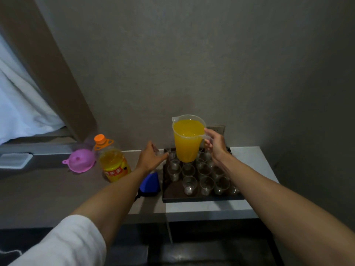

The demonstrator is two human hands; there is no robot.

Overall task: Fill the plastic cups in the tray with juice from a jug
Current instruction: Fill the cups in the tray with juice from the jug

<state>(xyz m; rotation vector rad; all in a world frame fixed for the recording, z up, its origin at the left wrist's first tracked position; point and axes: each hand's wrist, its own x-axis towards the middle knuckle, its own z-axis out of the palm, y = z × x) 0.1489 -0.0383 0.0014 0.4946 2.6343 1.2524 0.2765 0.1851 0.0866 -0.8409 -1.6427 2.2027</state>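
**Jug raised over the tray, pour not yet begun**

At the centre of the frame, the right hand [215,145] has its fingers curled round the handle of the jug [187,139], gripping it and holding it in the air above the far rows of plastic cups [189,184]. The left hand [150,157] reaches in from the lower left with fingers loosely bent at the tray's far-left corner; something clear sits under the fingertips, but whether they pinch a cup or only touch it cannot be told.

The jug hangs upright, its long axis running top to bottom, nearly full of orange juice. Its spout sits at the upper left of the rim, pointing left and away from the handle, which faces right into the gripping hand.

The cups stand mouth-up in close rows inside the dark tray [165,196] on the table [249,156], just right of centre — all those visible look empty.

To pour well, I would judge that the spout should come low over one cup before tipping, and the tilt should be slow and leftward — a jug this full will spill at a slight lean. The cups are light and close together, so a steadying left hand helps, and a thin stream should keep juice out of the neighbours.

Further left stand a juice bottle [113,162] with an orange cap, a pink funnel [80,160] and a blue object [150,182].
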